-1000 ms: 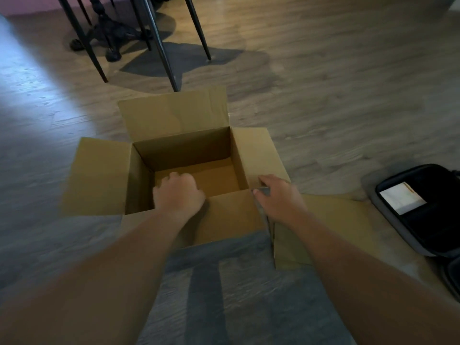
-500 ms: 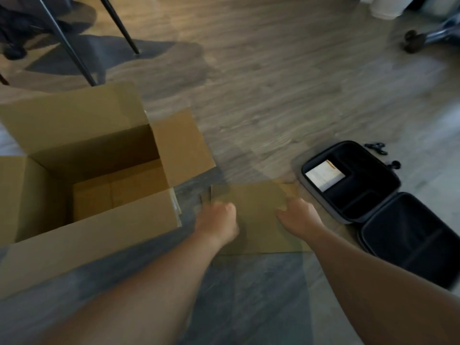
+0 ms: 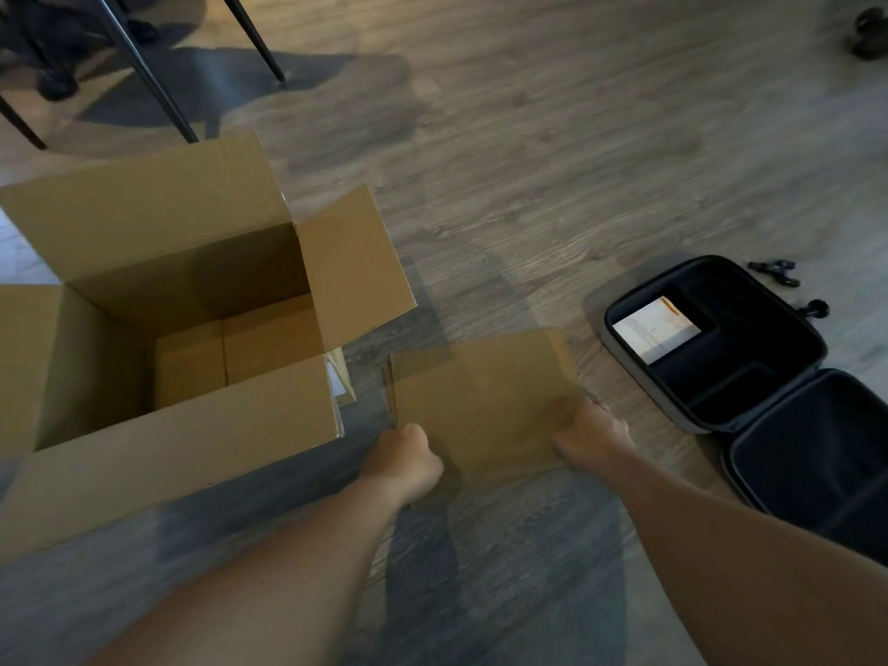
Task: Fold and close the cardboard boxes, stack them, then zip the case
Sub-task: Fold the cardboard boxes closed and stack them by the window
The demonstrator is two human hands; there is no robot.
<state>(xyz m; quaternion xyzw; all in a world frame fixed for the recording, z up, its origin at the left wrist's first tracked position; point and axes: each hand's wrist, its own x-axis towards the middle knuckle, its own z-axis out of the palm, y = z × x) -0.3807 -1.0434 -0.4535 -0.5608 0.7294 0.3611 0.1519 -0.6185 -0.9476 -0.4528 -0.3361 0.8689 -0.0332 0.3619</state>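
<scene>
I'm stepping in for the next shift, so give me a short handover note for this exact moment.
Left hand and right hand both grip the flattened cardboard box on the floor. The large cardboard box stands on its left, flaps open. The black case lies unzipped on the right, a paper inside. Done: nothing closed. Left: fold and close both boxes, stack, zip the case.

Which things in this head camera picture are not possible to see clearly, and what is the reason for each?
- Flat cardboard: motion blur; folds and flaps unreadable.
- Left hand and right hand: fingers tucked at the cardboard's edges, so the exact grip is unclear.
- Open box: left side cut off by the frame edge.
- Case: lower half cut off by the right edge and partly behind the right arm; zipper not visible.
- White paper in the case: print too small.
</scene>
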